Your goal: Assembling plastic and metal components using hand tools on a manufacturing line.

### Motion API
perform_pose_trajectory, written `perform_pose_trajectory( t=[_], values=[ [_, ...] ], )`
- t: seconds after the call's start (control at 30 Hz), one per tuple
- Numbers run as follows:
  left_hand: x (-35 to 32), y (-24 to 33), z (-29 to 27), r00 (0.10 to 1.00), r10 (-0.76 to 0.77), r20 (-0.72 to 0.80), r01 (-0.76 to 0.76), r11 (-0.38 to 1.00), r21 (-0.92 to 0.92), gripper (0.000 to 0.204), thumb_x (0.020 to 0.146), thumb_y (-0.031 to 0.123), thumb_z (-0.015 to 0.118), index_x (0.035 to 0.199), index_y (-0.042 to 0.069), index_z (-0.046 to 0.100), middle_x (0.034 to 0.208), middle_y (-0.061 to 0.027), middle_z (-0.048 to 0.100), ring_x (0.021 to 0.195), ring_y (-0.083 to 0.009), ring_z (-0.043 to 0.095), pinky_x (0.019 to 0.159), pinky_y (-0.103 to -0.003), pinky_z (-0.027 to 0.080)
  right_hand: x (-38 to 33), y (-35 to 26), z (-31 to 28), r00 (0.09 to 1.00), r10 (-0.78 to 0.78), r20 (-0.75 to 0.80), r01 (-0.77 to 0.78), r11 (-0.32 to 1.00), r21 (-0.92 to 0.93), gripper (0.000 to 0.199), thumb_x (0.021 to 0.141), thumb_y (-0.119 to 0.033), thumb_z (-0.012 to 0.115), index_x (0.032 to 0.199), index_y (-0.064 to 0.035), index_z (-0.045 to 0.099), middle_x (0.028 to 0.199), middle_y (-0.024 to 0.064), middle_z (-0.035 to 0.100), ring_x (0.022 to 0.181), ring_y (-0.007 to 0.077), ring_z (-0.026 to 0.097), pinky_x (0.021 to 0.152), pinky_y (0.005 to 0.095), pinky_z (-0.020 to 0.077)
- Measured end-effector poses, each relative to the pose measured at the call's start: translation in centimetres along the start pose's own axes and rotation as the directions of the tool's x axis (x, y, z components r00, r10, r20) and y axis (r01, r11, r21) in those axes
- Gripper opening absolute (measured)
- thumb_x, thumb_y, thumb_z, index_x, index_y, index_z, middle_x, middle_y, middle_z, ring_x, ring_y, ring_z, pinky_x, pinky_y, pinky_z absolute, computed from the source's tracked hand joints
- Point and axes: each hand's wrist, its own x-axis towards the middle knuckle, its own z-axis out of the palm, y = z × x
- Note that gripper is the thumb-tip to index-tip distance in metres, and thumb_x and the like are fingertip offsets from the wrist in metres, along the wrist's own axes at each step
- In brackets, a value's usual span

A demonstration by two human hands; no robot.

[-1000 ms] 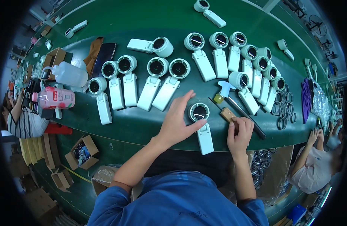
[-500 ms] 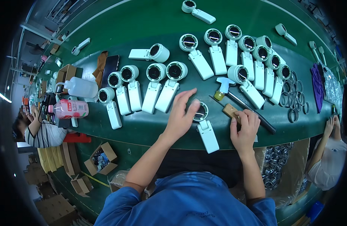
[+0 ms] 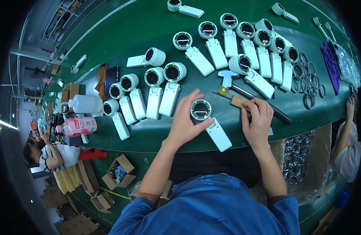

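A pale mint handheld fan (image 3: 219, 135) lies at the table's near edge, its round head with a dark centre pointing away from me. My left hand (image 3: 184, 123) curves around the left of that head, thumb across the neck. In my right hand (image 3: 257, 119) is the end of a wooden-handled tool (image 3: 238, 101), pinched by the fingertips; its thin dark blade points left. Just beyond it are a small bottle of yellow liquid (image 3: 224, 91) with a pale blue top and a long dark rod-like tool (image 3: 280, 113).
More handheld fans (image 3: 170, 94) lie in rows farther back. Loose grey rings (image 3: 309, 100) and a purple cloth (image 3: 329, 64) are at right. A pink-labelled bottle (image 3: 80, 126) and a white squeeze bottle (image 3: 86, 103) stand left. Below the edge, a box holds metal rings (image 3: 296, 156). People sit at both sides.
My left hand has shifted its thumb from over the fan's head down to its neck. The right hand still holds the wooden handle. The whole view has shifted slightly.
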Motion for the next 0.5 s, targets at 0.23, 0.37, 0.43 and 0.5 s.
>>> perform_pose_trajectory(
  t=[0.23, 0.37, 0.43, 0.5],
  values=[
    [-1.1, 0.7, 0.1, 0.998, -0.007, -0.06, 0.01, 0.999, 0.053, 0.081, 0.076, 0.023, 0.086, 0.143, 0.001, 0.045, 0.135, -0.0148, 0.062, 0.128, -0.0275, 0.057, 0.112, -0.04, 0.04, 0.5, -0.5, -0.1, 1.0, -0.005, -0.004, 0.005, 1.0, 0.026, 0.027, 0.08, -0.007, 0.073, 0.106, -0.0047, 0.064, 0.111, 0.0106, 0.059, 0.109, 0.0315, 0.056, 0.096, 0.044, 0.0392],
    [-0.2, 1.9, -1.2, 0.975, 0.2, -0.101, -0.188, 0.975, 0.121, 0.07, 0.075, 0.019, 0.083, 0.134, 0.002, 0.051, 0.132, -0.0146, 0.064, 0.125, -0.0278, 0.059, 0.109, -0.04, 0.044, -0.1, -0.1, -0.4, 1.0, 0.023, -0.003, -0.023, 1.0, 0.005, 0.029, 0.079, -0.007, 0.072, 0.106, -0.0051, 0.064, 0.111, 0.0109, 0.059, 0.109, 0.0324, 0.055, 0.096, 0.0446, 0.0389],
    [2.3, 3.1, -4.2, 0.961, 0.26, -0.093, -0.235, 0.947, 0.217, 0.065, 0.074, 0.017, 0.082, 0.131, 0.003, 0.053, 0.131, -0.0143, 0.064, 0.123, -0.0273, 0.06, 0.107, -0.04, 0.045, 0.4, -0.3, -0.3, 0.999, 0.033, 0.006, -0.033, 0.999, 0.016, 0.03, 0.078, -0.006, 0.072, 0.107, -0.0052, 0.064, 0.111, 0.0113, 0.059, 0.109, 0.0332, 0.055, 0.097, 0.045, 0.0387],
    [7.0, 4.3, -8.3, 0.908, 0.394, -0.142, -0.336, 0.888, 0.313, 0.054, 0.073, 0.012, 0.083, 0.122, 0.005, 0.06, 0.125, -0.0127, 0.066, 0.118, -0.0247, 0.063, 0.104, -0.037, 0.047, 0.3, -0.5, -0.5, 0.997, 0.045, 0.056, -0.047, 0.999, 0.023, 0.032, 0.078, -0.005, 0.071, 0.108, -0.0054, 0.063, 0.112, 0.0121, 0.059, 0.11, 0.0348, 0.054, 0.098, 0.0458, 0.0383]
  ],
)
